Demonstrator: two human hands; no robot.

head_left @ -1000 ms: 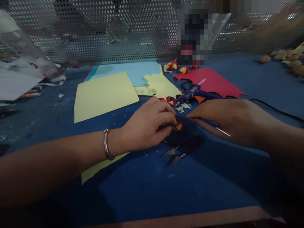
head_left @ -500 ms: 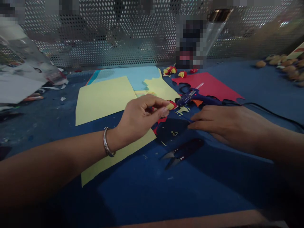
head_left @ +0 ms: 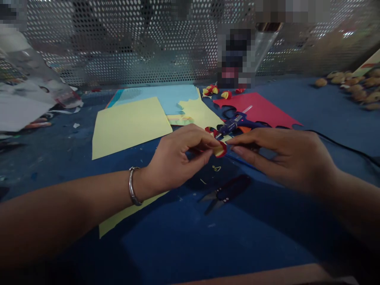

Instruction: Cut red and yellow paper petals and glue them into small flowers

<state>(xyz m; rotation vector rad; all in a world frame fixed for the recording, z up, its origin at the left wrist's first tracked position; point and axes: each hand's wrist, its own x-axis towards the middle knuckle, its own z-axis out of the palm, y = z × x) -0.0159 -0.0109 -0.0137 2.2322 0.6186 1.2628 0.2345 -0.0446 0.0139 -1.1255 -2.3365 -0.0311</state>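
Note:
My left hand (head_left: 185,156), thumb and forefinger pinched together, holds a small curled red and yellow paper piece (head_left: 220,150). Close by on the right, the fingertips of my right hand (head_left: 279,156) are drawn together beside that piece. Whatever they pinch is too small or hidden to name. Just beyond both hands lies a blue glue gun (head_left: 233,123) with a clear glue stick in its back and its nozzle pointing left. Open-bladed thread snips (head_left: 227,194) lie on the blue table below my hands.
Yellow paper (head_left: 130,126) and light blue paper (head_left: 166,95) lie to the left. Cut red paper (head_left: 267,111) is behind the glue gun, whose black cord (head_left: 341,144) runs right. Small red-yellow paper pieces (head_left: 226,95) stand near the perforated metal screen (head_left: 166,47). Brown nut-like balls (head_left: 356,89) lie far right.
My left hand has drawn the paper piece away from the glue gun's nozzle, slightly toward me and right. My right hand has moved left, bringing its fingertips up to the piece.

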